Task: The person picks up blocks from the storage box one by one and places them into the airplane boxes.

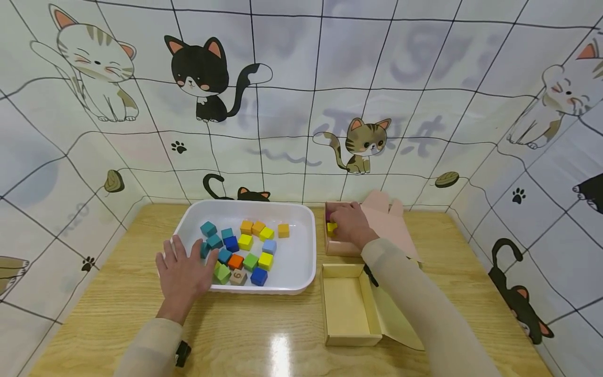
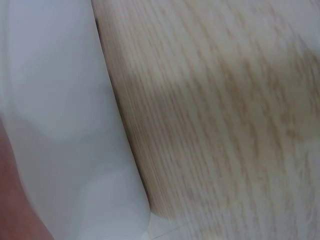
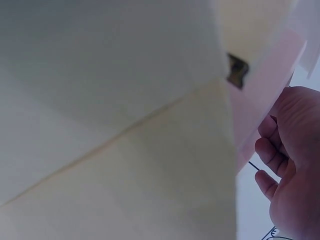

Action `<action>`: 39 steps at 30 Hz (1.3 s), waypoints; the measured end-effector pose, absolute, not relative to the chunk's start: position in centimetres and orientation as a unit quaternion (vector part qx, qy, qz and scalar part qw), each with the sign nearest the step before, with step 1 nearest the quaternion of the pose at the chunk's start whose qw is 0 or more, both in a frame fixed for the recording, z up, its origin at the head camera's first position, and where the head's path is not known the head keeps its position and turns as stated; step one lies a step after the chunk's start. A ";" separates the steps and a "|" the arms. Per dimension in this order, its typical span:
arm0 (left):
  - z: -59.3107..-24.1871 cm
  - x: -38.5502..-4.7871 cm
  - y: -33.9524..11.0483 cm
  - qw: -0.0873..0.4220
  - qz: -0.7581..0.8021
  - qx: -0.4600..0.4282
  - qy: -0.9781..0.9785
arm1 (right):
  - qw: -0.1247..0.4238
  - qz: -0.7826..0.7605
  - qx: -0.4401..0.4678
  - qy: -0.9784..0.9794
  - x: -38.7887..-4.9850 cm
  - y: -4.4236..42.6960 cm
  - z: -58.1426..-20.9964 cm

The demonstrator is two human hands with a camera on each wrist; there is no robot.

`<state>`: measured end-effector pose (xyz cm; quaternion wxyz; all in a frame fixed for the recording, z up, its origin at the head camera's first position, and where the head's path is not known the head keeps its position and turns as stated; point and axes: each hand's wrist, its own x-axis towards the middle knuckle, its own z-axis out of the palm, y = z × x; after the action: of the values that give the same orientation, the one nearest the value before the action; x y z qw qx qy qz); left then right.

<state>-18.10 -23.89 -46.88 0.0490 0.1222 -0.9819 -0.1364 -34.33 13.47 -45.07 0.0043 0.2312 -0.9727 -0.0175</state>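
Note:
My left hand [image 1: 185, 272] lies with spread fingers over the left rim of a white tray [image 1: 297, 262]. Inside the tray are several coloured cubes, such as an orange-red one [image 1: 236, 261]. The left wrist view shows the tray's outer side [image 2: 65, 100] and an edge of the hand [image 2: 15, 200]. My right hand [image 1: 352, 222] reaches into a pink box [image 1: 341, 248], fingers bent down beside a yellow cube [image 1: 332, 228]. In the right wrist view, this hand [image 3: 297, 160] has curled fingers by a pink panel [image 3: 265, 100]; whether it grips anything is hidden.
An open cream box [image 1: 346, 306] stands in front of the pink one, its lid [image 1: 400, 322] folded out to the right under my right forearm. The pink lid [image 1: 391, 225] spreads right. Behind the wooden table [image 1: 235, 335] hangs a cat-patterned sheet [image 1: 292, 104].

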 end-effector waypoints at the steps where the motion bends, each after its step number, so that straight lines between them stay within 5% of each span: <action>1: -46.9 -18.1 -23.9 0.049 -0.136 0.122 -0.982 | 0.006 -0.017 0.231 -0.973 -34.3 13.5 -45.1; 24: -46.9 -18.1 -23.9 0.046 -0.129 0.119 -0.983 | 0.062 0.004 0.249 -0.967 -32.7 12.7 -41.5; 39: -46.8 -18.1 -24.0 0.039 -0.129 0.118 -0.984 | -0.030 -0.047 0.400 -0.915 -28.4 4.2 -40.2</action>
<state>-18.09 -23.98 -46.82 0.0391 0.1182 -0.9838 -0.1291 -28.38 4.18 -40.20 -0.0296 0.4001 -0.9148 -0.0468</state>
